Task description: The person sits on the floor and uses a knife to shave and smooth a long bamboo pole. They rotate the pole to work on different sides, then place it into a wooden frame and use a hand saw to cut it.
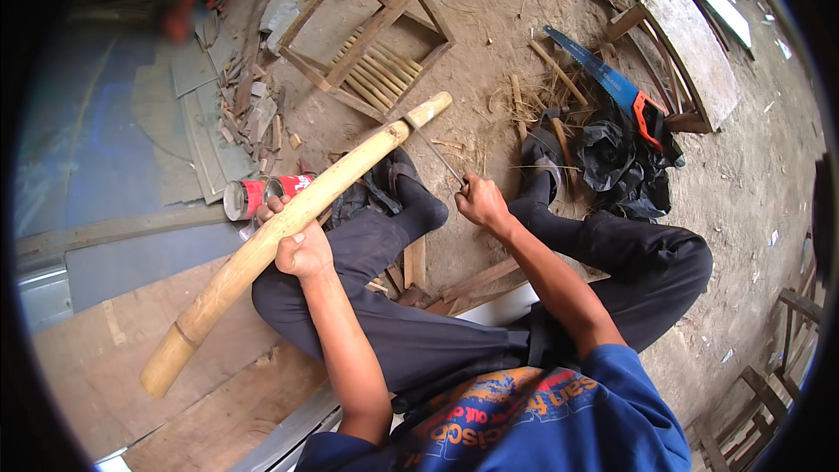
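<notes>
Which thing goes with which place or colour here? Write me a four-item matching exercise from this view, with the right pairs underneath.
Things:
1. Bamboo pole
2. Thin metal tool
3. Saw
4. Crumpled plastic

Places and colours:
A. Blue and orange
B. In the right hand
C. Black, on the ground
D. In the left hand, lying aslant

Right pairs: 1-D, 2-B, 3-A, 4-C
</notes>
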A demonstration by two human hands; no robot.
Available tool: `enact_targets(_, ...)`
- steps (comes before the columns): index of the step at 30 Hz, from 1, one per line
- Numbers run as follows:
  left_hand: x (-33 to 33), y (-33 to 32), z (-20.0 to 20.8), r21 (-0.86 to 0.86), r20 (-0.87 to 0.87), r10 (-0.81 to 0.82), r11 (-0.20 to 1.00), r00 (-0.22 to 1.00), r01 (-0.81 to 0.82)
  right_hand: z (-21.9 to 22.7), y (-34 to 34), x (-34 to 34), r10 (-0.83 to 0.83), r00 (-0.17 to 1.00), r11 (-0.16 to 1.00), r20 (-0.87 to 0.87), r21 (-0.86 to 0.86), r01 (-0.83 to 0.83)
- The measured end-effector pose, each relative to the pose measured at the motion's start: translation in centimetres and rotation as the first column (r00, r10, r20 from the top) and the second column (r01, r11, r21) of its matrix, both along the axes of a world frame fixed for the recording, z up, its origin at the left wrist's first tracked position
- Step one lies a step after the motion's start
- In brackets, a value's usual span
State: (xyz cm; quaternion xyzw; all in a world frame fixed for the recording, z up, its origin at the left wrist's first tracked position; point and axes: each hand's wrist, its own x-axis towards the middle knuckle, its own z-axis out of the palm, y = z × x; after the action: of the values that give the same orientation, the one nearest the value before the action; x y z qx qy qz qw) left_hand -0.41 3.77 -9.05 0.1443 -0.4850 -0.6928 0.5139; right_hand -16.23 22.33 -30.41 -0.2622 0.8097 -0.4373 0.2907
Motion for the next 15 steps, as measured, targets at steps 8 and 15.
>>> enact_targets(8,0.6,-1.2,-1.1,-0.046,-0.048,0.005,0.999,0.999,-0.007,-0.8,0.2,-0.5,-0.024,1.0,0.997,-0.007,0.067,0.025)
enact_targets(15,0.3,0.1,-0.3,0.067,-0.083,0.024,0.998,0.996,-0.018,4.4,0.1,2.5,0.167,0.986,0.973,-0.005,-0.162,-0.166)
